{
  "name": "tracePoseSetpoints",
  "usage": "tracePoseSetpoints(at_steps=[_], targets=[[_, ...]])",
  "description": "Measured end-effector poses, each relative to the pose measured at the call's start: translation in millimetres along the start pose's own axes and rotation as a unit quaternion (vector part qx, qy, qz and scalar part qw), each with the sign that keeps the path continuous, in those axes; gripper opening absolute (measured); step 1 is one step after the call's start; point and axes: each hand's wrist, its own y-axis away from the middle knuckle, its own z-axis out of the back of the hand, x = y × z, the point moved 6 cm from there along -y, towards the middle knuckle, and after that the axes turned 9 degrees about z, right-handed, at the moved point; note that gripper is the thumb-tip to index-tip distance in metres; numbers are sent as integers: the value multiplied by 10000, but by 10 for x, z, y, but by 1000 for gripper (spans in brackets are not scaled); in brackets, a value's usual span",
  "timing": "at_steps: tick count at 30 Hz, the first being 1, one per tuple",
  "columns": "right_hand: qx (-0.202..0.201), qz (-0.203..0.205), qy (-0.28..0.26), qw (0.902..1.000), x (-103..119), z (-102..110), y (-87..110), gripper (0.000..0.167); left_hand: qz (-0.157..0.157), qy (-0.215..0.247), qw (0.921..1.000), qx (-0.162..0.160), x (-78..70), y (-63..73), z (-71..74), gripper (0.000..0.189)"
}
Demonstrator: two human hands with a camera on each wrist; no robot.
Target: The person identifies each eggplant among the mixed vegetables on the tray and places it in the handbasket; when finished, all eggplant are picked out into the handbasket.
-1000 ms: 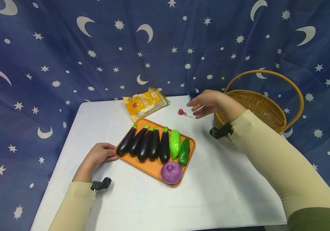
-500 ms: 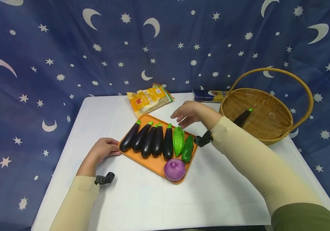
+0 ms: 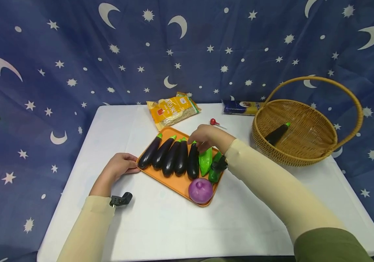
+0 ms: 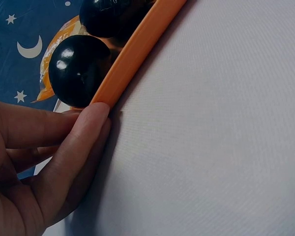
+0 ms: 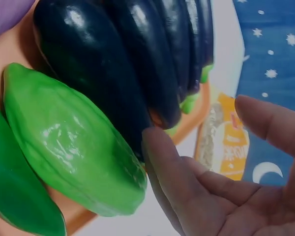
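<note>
Right hand [image 3: 206, 134] and left hand [image 3: 119, 165] at orange tray [image 3: 180, 184]
Right fingers [image 5: 164, 152]: apart from thumb, at the stem end of an eggplant [image 3: 193, 163] on the tray. Left fingers [image 4: 86, 128]: clamped on tray corner.

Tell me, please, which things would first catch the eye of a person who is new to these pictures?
Probably the five dark eggplants come first, lying side by side in the orange tray near the middle of the table, with the right hand at the stem end of the rightmost one. Next may be the purple vegetable in the tray's near corner, and the wicker basket at the right with another eggplant inside.
</note>
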Motion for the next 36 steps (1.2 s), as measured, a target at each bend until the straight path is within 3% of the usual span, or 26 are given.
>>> tracePoseSetpoints(at_steps=[8,12,15,16,18,21,22,25,36], targets=[[-69,105,933,9956,17,-74,-131,63,8,27,10000,-20,-18,3,-10,30],[-200,177,1453,9890,26,-136,-194,49,-56,133,9999,21,-18,4,-23,31],[-342,189,1884,9813,34,-174,-243,38,-90,226,9997,48,-6,2,-42,31],[-339,229,2197,9747,42,-188,-263,35,-84,247,9997,40,2,3,-47,30],[-273,222,2642,9638,45,-218,-304,32,-52,259,9996,26,20,9,-56,30],[-164,80,2955,9552,33,-250,-355,31,-11,244,9997,4,38,21,-64,31],[-141,14,3001,9538,29,-254,-365,31,-5,238,9997,-19,40,23,-63,30],[-207,-210,2677,9631,11,-249,-374,31,-41,204,9998,-36,28,27,-57,31],[-382,-208,2375,9704,2,-187,-388,31,-66,256,9996,-4,-4,13,-19,30]])
